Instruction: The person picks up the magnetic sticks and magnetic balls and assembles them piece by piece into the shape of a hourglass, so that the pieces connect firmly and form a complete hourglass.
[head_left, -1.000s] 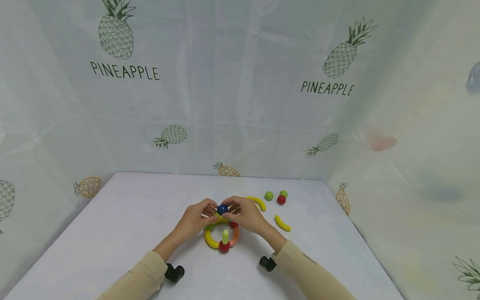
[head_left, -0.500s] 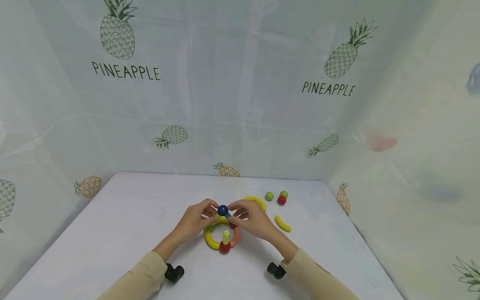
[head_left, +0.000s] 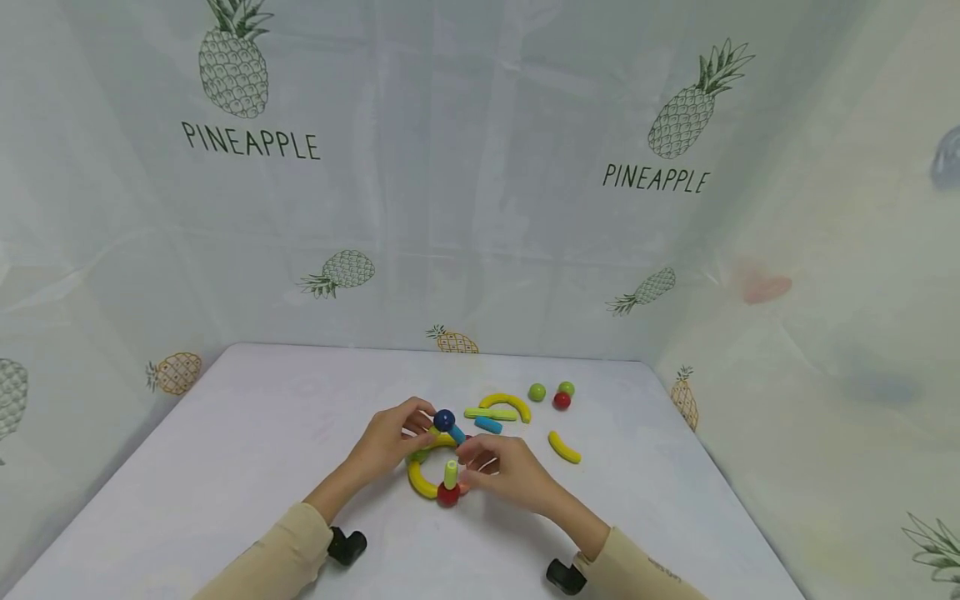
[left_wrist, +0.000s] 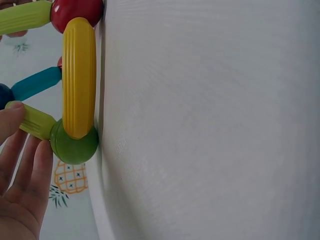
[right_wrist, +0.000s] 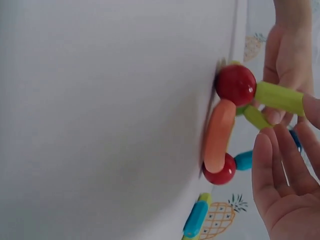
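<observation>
A ring of curved rods and balls from a building toy lies on the table, with straight rods standing up from it. My left hand [head_left: 386, 442] pinches a light green rod [left_wrist: 39, 121] that rises from a green ball [left_wrist: 75, 144]. Beside it a dark blue ball [head_left: 444, 420] tops a blue rod [head_left: 457, 434]. My right hand [head_left: 510, 473] is at the ring's right side, fingers loosely bent. Its fingertips are close to another light green rod [right_wrist: 280, 97], upright on the front red ball [right_wrist: 236, 85]. Yellow [left_wrist: 79, 75] and orange [right_wrist: 219, 137] curved rods form the ring's sides.
Behind the ring lie a yellow curved rod [head_left: 506, 399], a light green rod [head_left: 491, 413] and a blue rod [head_left: 488, 425]. Farther right are a green ball [head_left: 537, 392], a red ball [head_left: 562, 401] and another yellow curved rod [head_left: 564, 447]. A pineapple-print curtain hangs behind the table.
My right hand has left the dark blue ball and moved toward me, down to the front light green rod. The left hand has stayed in place.
</observation>
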